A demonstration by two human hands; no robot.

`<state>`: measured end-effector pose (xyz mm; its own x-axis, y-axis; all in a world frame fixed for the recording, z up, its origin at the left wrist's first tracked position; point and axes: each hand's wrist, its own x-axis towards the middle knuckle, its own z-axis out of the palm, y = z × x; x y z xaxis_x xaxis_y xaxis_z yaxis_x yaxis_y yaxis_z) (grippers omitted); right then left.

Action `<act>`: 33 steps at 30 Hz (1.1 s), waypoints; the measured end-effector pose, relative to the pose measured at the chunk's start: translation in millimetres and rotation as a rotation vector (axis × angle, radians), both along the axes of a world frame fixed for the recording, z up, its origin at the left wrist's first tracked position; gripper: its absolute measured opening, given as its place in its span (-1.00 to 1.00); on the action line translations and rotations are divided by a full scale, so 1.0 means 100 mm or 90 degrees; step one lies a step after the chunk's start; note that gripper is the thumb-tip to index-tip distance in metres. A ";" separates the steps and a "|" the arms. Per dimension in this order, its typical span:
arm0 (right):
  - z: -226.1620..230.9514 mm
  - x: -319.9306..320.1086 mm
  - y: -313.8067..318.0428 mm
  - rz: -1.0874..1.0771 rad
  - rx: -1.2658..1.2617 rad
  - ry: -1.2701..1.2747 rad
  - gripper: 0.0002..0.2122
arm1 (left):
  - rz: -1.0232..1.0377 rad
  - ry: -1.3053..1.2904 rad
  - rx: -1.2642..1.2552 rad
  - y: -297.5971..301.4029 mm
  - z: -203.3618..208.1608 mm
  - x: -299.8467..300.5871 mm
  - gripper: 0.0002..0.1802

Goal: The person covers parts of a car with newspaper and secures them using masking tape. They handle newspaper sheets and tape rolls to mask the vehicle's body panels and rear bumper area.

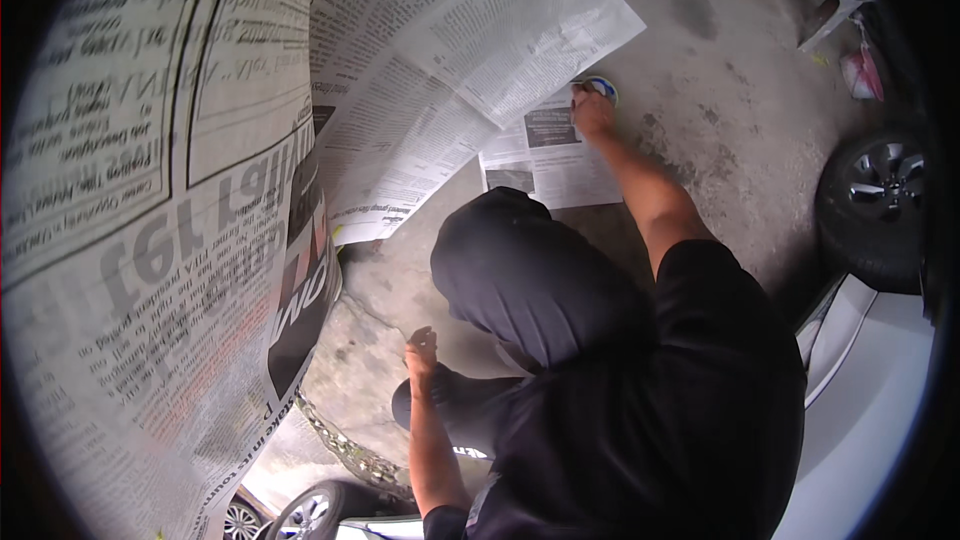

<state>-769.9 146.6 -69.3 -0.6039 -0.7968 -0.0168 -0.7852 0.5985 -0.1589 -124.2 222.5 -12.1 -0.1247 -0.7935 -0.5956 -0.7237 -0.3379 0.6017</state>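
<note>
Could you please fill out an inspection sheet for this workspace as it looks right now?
Surface: stained concrete floor.
Job's things: newspaper sheets masking a surface; one loose sheet on the floor; roll of tape.
Clutter: pink bag by the far edge.
Grippers: right hand on the roll of tape; left hand closed, contents unclear.
Cables: nothing seen.
Surroundings: car wheel, white car body.

The one view comes from a fisheye camera on the person's head, looking steeply down past the dark shirt and bent knee to the concrete floor (720, 70). Newspaper sheets (150, 190) hang very close to the lens, left of the left hand (422, 348). The right hand (592, 112) is stretched farthest away. Straight edges bend near the rim.
</note>
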 end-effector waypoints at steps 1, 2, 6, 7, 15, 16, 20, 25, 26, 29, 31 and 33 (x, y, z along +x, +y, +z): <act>-0.08 -0.09 -0.21 0.085 0.038 0.008 -0.71 | -0.007 -0.004 0.007 0.01 -0.02 0.02 -0.63; -0.16 -0.09 -0.34 0.174 0.073 0.011 -0.67 | -0.010 -0.012 0.014 0.04 -0.03 0.09 -0.64; -0.31 0.04 -0.56 0.185 -0.041 0.109 -0.52 | -0.053 -0.040 -0.037 0.02 0.09 0.30 -0.65; -0.25 -0.03 -0.59 0.178 0.026 -0.003 -0.48 | -0.032 -0.040 -0.020 0.05 0.14 0.30 -0.65; 0.26 0.15 -0.26 0.073 0.157 -0.145 -0.77 | -0.067 -0.017 -0.010 -0.24 0.44 -0.02 -0.64; 0.37 0.24 -0.06 0.047 0.146 -0.161 -0.76 | -0.114 -0.035 -0.041 -0.25 0.45 0.01 -0.65; 1.32 0.50 0.88 -0.029 0.141 -0.190 -0.78 | -0.218 -0.028 -0.077 -0.21 1.19 -0.21 -0.67; 2.72 0.61 2.20 -0.328 0.226 -0.282 -0.76 | -0.436 0.002 -0.110 -0.23 2.64 -0.54 -0.62; 2.58 0.51 2.55 -0.292 0.264 -0.250 -0.78 | -0.471 0.032 -0.108 -0.25 2.91 -0.72 -0.62; 3.47 0.50 2.78 -0.285 0.286 -0.336 -0.74 | -0.539 0.035 -0.041 0.01 3.76 -0.97 -0.67; 4.15 0.46 2.92 -0.289 0.267 -0.398 -0.73 | -0.535 0.107 -0.008 0.23 4.23 -1.09 -0.63; 4.60 0.39 2.97 -0.306 0.213 -0.347 -0.77 | -0.551 0.095 0.017 0.30 4.67 -1.30 -0.63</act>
<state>-730.9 443.3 390.5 -0.7180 -0.3519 -0.6005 -0.2922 0.9355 -0.1988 -253.8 252.4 455.0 -0.7548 -0.3702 -0.5416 -0.6463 0.2778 0.7107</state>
